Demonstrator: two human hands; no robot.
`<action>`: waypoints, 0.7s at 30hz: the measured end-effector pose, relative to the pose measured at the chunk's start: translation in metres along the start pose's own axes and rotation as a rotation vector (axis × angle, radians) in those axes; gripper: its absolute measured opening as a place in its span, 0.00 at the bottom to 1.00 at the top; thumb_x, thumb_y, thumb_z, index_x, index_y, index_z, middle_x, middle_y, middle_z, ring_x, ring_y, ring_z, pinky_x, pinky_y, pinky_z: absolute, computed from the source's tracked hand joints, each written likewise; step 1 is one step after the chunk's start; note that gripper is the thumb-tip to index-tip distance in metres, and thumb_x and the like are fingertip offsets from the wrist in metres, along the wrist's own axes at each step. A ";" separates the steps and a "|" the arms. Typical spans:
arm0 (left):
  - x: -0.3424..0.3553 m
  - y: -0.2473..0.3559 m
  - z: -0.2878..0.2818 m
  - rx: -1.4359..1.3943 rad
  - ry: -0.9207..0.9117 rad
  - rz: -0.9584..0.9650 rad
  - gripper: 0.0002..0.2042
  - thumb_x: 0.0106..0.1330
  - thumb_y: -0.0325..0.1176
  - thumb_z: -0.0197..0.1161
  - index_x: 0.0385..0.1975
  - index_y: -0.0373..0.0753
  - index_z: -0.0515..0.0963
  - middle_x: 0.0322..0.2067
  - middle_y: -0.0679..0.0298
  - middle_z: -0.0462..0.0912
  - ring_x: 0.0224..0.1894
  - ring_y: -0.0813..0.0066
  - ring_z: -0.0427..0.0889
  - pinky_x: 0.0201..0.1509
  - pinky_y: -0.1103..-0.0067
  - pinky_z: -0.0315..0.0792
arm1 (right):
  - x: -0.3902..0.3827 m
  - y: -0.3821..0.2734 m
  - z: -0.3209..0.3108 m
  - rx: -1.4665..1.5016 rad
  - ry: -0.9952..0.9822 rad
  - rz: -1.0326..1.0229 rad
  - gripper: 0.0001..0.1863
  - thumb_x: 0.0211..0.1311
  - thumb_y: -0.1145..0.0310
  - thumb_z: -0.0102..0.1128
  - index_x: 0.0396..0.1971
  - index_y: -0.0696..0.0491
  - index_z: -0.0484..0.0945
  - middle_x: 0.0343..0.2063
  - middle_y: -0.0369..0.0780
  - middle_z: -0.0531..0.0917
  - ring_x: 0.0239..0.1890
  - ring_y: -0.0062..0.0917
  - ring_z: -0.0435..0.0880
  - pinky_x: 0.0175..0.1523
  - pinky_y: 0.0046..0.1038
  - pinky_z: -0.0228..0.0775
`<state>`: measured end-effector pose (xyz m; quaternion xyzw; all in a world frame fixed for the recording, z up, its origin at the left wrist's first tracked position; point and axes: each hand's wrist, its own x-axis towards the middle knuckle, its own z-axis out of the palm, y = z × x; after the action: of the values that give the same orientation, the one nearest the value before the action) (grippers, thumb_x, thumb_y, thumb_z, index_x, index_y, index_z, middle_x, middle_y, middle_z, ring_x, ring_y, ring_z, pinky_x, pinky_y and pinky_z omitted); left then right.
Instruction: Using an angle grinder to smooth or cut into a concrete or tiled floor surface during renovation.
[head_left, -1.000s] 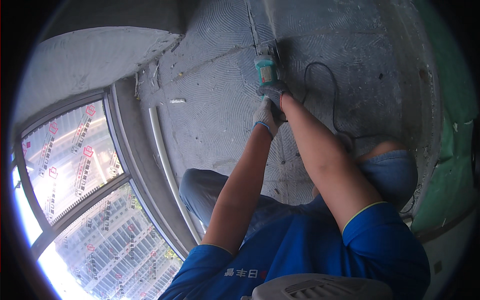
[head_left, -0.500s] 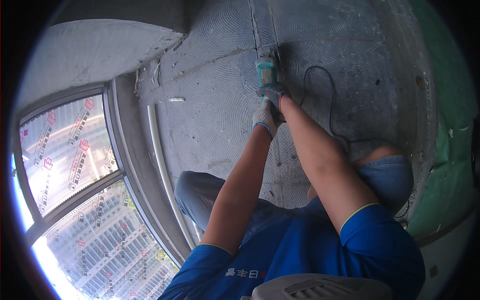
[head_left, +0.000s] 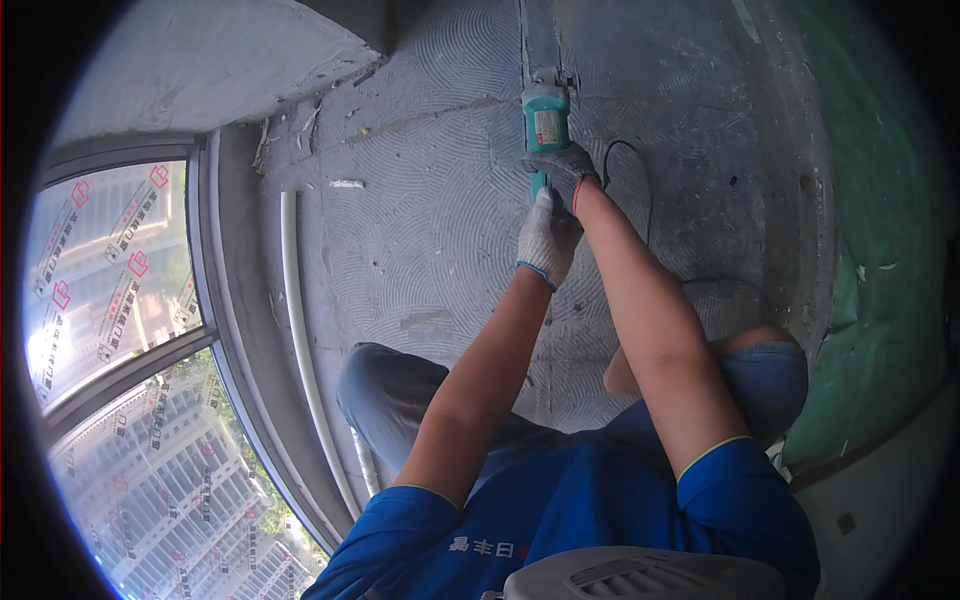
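Note:
A teal angle grinder (head_left: 546, 120) lies lengthwise ahead of me, its metal head over two parallel grooves (head_left: 540, 40) in the grey floor. My right hand (head_left: 566, 168), in a dark-palmed glove with an orange cuff, wraps round the rear of its body. Just behind, my left hand (head_left: 546, 236), in a pale knitted glove with a blue cuff, closes on the narrow teal handle end. The black cord (head_left: 648, 190) loops out to the right of my right hand. Where the disc meets the floor cannot be made out.
Combed ridges cover the grey floor (head_left: 430, 230). A long white pipe (head_left: 296, 270) lies on the left below the window frame (head_left: 205, 240). Green sheeting (head_left: 890, 200) runs along the right side. A small white scrap (head_left: 347, 183) lies left of the tool. My bent knees flank my arms.
The grinder and both hands have moved slightly farther away along the grooves. My view has shifted a little too. Both hands keep hold of the tool.

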<state>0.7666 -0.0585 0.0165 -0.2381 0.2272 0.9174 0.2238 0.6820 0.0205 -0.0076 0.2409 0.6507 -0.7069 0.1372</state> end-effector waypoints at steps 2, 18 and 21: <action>0.002 0.014 -0.036 -0.238 -0.069 -0.091 0.20 0.67 0.42 0.58 0.54 0.40 0.69 0.53 0.65 0.73 0.55 0.71 0.72 0.62 0.70 0.64 | -0.012 -0.047 0.013 -0.026 -0.034 -0.024 0.18 0.44 0.63 0.73 0.36 0.53 0.80 0.29 0.35 0.82 0.31 0.23 0.79 0.41 0.28 0.73; -0.122 -0.051 0.135 1.066 -0.680 -0.122 0.14 0.56 0.33 0.63 0.41 0.36 0.77 0.32 0.65 0.80 0.37 0.75 0.77 0.46 0.77 0.71 | -0.171 -0.210 -0.099 0.108 0.197 -0.135 0.16 0.50 0.64 0.71 0.38 0.50 0.77 0.25 0.36 0.80 0.24 0.23 0.81 0.31 0.27 0.76; -0.176 -0.081 0.151 1.101 -0.765 -0.359 0.13 0.57 0.35 0.62 0.40 0.38 0.78 0.28 0.65 0.79 0.34 0.74 0.77 0.42 0.75 0.72 | -0.223 -0.215 -0.123 0.023 0.323 -0.138 0.18 0.51 0.64 0.71 0.40 0.51 0.76 0.26 0.36 0.81 0.25 0.23 0.81 0.31 0.27 0.76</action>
<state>0.8967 0.0318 0.2042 0.2162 0.5218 0.6370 0.5246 0.7814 0.1401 0.2876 0.3078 0.6710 -0.6742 -0.0209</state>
